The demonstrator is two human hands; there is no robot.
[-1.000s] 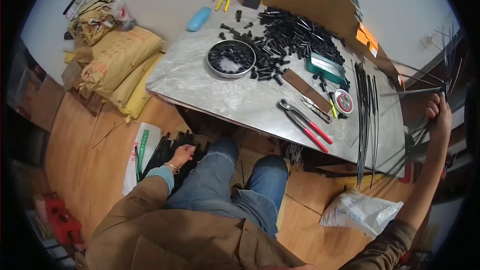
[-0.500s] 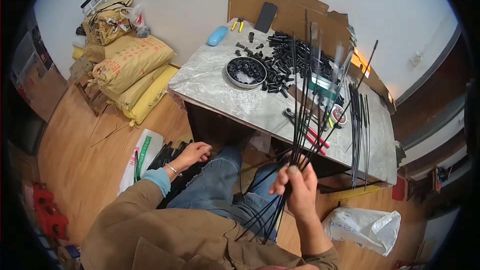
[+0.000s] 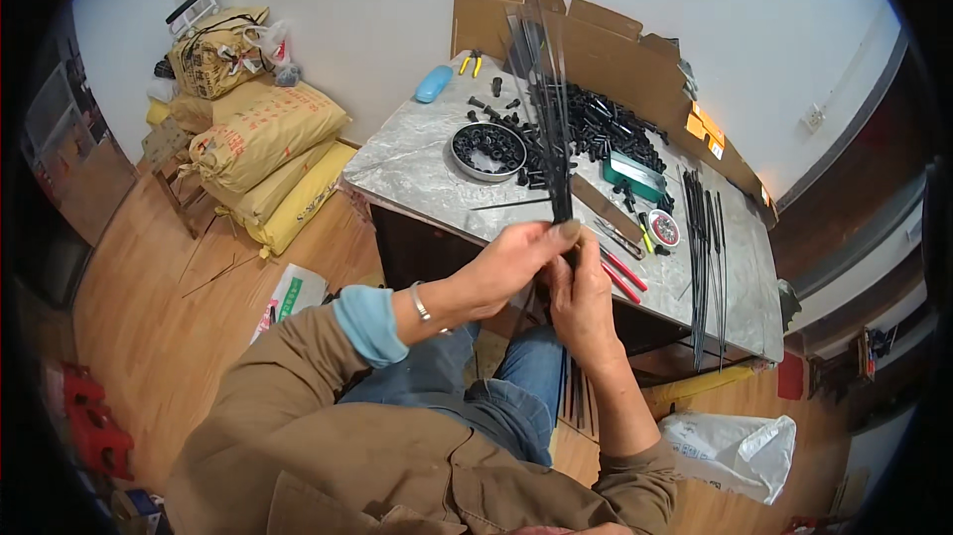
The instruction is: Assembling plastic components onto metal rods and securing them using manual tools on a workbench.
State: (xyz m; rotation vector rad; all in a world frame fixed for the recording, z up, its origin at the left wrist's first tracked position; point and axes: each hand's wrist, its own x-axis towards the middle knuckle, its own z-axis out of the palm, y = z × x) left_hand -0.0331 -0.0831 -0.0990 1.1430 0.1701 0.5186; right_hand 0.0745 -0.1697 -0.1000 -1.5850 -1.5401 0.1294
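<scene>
a seated person in a tan jacket and blue jeans looks down at their own two hands, raised over the lap in front of a table. the right hand (image 3: pixel 584 302) is wrapped closed around the lower part of a bundle of long thin black rods (image 3: pixel 546 88), holding it upright so the rods fan up across the view. the left hand (image 3: pixel 511 262), with a bracelet at the wrist, has thumb and fingers pressed together, pinching the same bundle just above the right hand. the rod ends hang down past the knees.

beyond the hands is a grey marble-patterned table (image 3: pixel 417 163). near its front edge lie red-handled pliers (image 3: pixel 620 272) and a small round reel (image 3: pixel 663 228). to the right, a second batch of black rods (image 3: pixel 703 237) lies flat on the table, well apart from the held bundle. further back sit a round dish of small black parts (image 3: pixel 488 150) and a loose heap of small black parts (image 3: pixel 606 133).

judging by this, the gathering of rods looks partly done: one bundle is in hand, another batch is not yet picked up. folded cardboard (image 3: pixel 606 29) stands at the wall, and stacked sacks (image 3: pixel 263 153) lie far left.
</scene>
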